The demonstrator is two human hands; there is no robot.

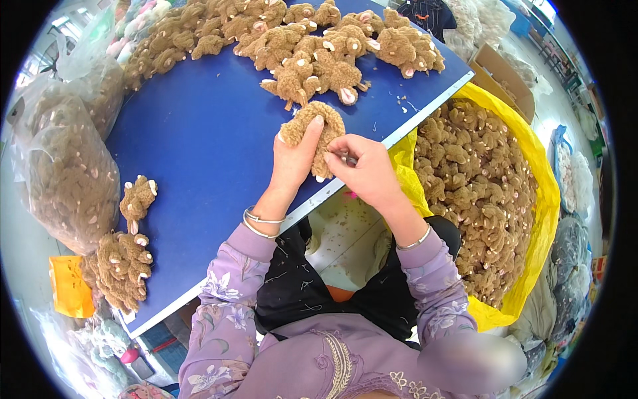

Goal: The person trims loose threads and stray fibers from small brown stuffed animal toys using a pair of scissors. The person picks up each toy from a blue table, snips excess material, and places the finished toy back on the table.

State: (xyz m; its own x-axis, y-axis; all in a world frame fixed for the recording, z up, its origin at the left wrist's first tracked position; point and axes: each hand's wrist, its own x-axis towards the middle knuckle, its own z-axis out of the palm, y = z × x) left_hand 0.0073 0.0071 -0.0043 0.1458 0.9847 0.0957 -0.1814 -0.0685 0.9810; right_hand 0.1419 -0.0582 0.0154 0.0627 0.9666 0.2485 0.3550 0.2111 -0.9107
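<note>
My left hand (295, 154) is wrapped round a curly brown plush toy (318, 123) above the blue table's near edge, its thumb pressed along the fabric. My right hand (364, 166) is closed at the toy's right side, fingertips pinched against the plush. A small dark thing shows between its curled fingers, too hidden to name. Small pale tips stick out of the held toy at its left and bottom. Beyond my hands, a pile of matching brown plush toys (319, 63) with pale ears covers the table's far side.
More toys (119, 269) lie on the blue table's (199, 153) left end, beside a stuffed clear plastic bag (66, 166). At my right, a yellow sack (548, 219) gapes, full of brown toys. A cardboard box (502, 83) stands behind it. Thread scraps dot the table.
</note>
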